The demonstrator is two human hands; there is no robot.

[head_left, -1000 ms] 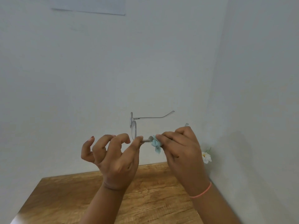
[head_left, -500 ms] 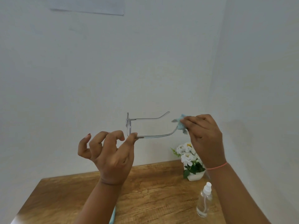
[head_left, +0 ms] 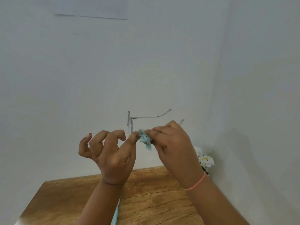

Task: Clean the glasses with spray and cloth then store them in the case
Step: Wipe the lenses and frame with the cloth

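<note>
The thin clear-framed glasses (head_left: 130, 122) are held up in the air in front of the wall, arms unfolded and pointing right. My left hand (head_left: 112, 151) pinches the frame at the near hinge between thumb and forefinger, its other fingers curled apart. My right hand (head_left: 172, 140) grips a small bunched light-blue cloth (head_left: 145, 140) around the near arm, right beside the left fingertips. The far arm (head_left: 152, 116) is free above. A light-blue edge (head_left: 115, 215), partly hidden by my left forearm, lies on the table; I cannot tell whether it is the case. The spray bottle is hidden.
The wooden table (head_left: 146, 200) lies below my hands, against the white walls of a corner. A small pot of white flowers (head_left: 205, 160) stands at the table's far right, half hidden behind my right wrist.
My right hand slid the cloth along the near arm from its tip back to the hinge by the left fingertips. It now covers the spray bottle and most of the flowers.
</note>
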